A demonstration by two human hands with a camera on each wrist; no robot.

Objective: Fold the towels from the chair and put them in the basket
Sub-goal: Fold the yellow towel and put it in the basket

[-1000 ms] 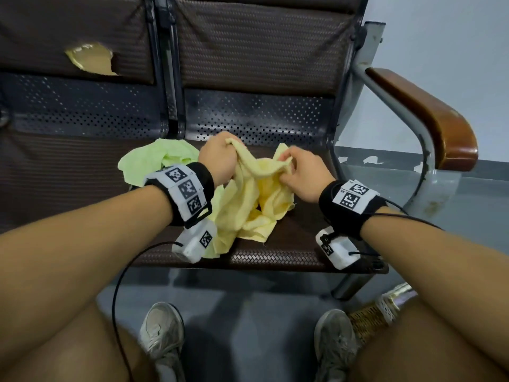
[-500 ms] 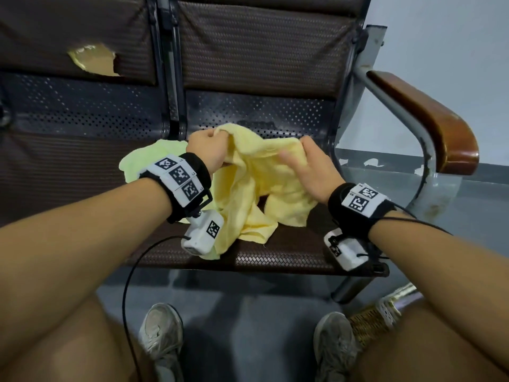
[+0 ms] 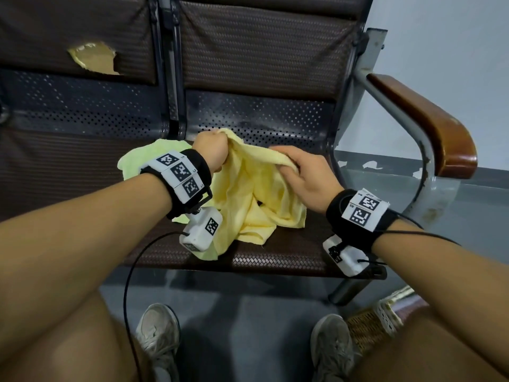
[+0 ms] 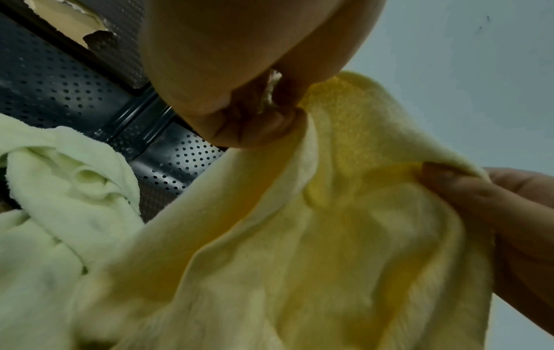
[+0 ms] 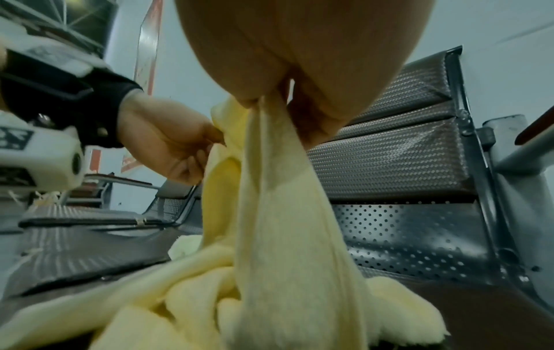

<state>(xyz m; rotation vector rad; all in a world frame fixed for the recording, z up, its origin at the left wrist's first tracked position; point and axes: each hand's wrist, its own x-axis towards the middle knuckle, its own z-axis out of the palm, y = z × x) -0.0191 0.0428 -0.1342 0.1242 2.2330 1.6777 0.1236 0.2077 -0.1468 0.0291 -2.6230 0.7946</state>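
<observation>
A yellow towel (image 3: 256,199) hangs crumpled over the brown chair seat (image 3: 275,260), its lower part resting on it. My left hand (image 3: 212,150) grips the towel's top edge at the left. My right hand (image 3: 300,172) pinches the same edge further right. The left wrist view shows the yellow towel (image 4: 315,236) bunched in my left hand (image 4: 257,113), with my right hand's fingers (image 4: 455,189) curled into the cloth. In the right wrist view the towel (image 5: 284,225) runs down from my right hand (image 5: 299,99). A pale green towel (image 3: 143,161) lies on the seat behind my left wrist.
A woven basket (image 3: 371,326) stands on the grey floor by my right shoe, partly hidden by my leg. The chair's wooden armrest (image 3: 429,125) and metal frame rise at the right. The backrest (image 3: 261,45) stands close behind the towels.
Both hands have lifted the yellow towel's top edge and drawn it out between them. My right hand's grip has moved along the edge, to the right.
</observation>
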